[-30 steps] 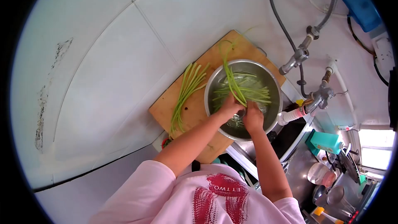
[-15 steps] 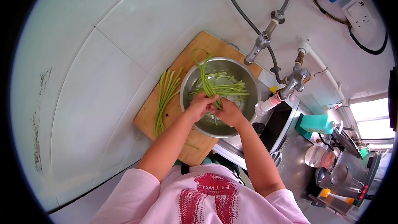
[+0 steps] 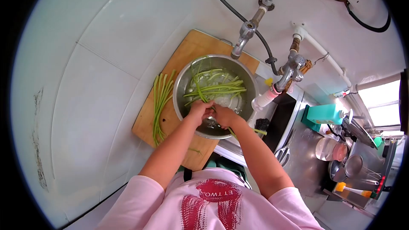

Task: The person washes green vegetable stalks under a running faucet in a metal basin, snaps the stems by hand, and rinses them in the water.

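A round metal basin holds water and several long green garlic scapes. Over its near side, my left hand is closed round a few scapes whose long ends trail up into the water. Right beside it, my right hand grips the same bunch; stalk ends stick out past my right wrist over the basin's rim. My fingertips are partly hidden. To the left, another bundle of scapes lies on the wooden board under the basin.
Two metal taps, one behind the basin and one with a pale pink spout, reach close to its rim. A sink edge lies underneath on the right. Scissors, a teal bottle and strainers are farther right. A tiled wall stands left.
The held scapes have swung lower toward the water, and their other ends now show beyond my right wrist. My hands stay close together. The whole view has shifted slightly.
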Demonstrator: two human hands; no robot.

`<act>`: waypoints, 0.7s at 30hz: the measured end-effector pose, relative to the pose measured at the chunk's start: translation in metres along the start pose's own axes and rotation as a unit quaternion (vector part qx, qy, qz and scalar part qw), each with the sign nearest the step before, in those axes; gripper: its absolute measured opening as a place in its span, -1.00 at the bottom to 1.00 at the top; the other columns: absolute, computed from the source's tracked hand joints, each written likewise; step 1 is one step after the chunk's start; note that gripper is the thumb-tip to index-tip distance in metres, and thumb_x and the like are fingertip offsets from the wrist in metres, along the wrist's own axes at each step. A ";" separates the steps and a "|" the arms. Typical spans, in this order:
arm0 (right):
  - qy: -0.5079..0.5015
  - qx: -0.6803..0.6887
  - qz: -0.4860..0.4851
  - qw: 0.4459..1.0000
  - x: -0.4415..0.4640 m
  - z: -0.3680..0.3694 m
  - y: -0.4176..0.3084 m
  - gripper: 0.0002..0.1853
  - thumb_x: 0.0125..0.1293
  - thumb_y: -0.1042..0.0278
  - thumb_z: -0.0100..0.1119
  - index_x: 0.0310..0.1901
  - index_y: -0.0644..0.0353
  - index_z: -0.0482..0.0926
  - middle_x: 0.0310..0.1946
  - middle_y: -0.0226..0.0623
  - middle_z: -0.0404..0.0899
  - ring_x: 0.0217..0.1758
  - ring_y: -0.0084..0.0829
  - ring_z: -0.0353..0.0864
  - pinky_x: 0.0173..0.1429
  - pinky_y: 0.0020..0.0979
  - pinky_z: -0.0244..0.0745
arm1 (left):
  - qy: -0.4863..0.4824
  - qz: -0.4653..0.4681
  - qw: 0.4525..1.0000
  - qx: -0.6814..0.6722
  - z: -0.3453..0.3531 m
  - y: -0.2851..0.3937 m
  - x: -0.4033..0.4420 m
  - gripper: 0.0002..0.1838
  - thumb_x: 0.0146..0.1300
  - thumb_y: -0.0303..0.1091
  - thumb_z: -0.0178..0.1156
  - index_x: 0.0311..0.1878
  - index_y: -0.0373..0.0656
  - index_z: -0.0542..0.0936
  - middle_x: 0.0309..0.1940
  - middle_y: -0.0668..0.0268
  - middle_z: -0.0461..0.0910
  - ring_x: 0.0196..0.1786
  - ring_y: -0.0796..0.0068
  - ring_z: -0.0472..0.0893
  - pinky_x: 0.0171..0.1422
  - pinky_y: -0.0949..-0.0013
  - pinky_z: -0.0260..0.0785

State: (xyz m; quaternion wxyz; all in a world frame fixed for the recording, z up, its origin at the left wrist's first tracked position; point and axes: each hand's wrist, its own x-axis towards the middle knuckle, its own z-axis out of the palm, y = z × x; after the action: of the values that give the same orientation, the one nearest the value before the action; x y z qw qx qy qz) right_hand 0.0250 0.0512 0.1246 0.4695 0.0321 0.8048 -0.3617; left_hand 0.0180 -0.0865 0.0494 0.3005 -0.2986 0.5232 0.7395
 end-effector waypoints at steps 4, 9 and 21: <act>0.168 -0.245 -0.002 0.955 0.032 0.000 0.033 -0.67 0.22 0.23 -0.12 -0.07 0.25 0.39 -0.14 0.04 0.53 -0.05 -0.11 0.54 0.00 -0.14 0.42 | 0.085 0.097 0.988 0.082 -0.005 0.020 -0.001 -0.87 0.16 -0.38 0.12 -0.26 -0.22 0.51 -0.44 0.30 0.60 -0.59 0.61 0.49 -0.56 0.58 0.36; 0.151 -0.273 0.018 0.950 0.031 -0.001 0.021 -0.58 0.27 0.04 -0.13 -0.05 0.21 0.44 -0.07 -0.01 0.50 0.02 -0.10 0.50 0.05 -0.15 0.39 | 0.102 0.115 0.985 0.075 -0.004 0.028 0.000 -0.87 0.07 -0.51 0.13 -0.28 -0.30 0.47 -0.50 0.24 0.54 -0.59 0.51 0.53 -0.58 0.53 0.38; 0.252 -0.201 0.024 0.946 0.040 -0.004 0.017 -0.71 0.17 0.37 -0.12 -0.14 0.26 0.52 -0.11 0.05 0.51 -0.01 -0.08 0.52 0.06 -0.18 0.40 | 0.215 0.298 0.916 0.163 0.001 0.014 -0.016 -0.81 0.08 -0.55 0.15 -0.23 -0.40 0.44 -0.43 0.14 0.53 -0.52 0.37 0.60 -0.53 0.45 0.48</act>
State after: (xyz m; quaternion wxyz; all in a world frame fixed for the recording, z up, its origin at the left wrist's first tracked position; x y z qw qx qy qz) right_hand 0.0064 0.0543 0.0855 0.2570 0.0462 0.9518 -0.1609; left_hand 0.0171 -0.0920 0.0700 -0.0087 -0.2277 0.7534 0.6168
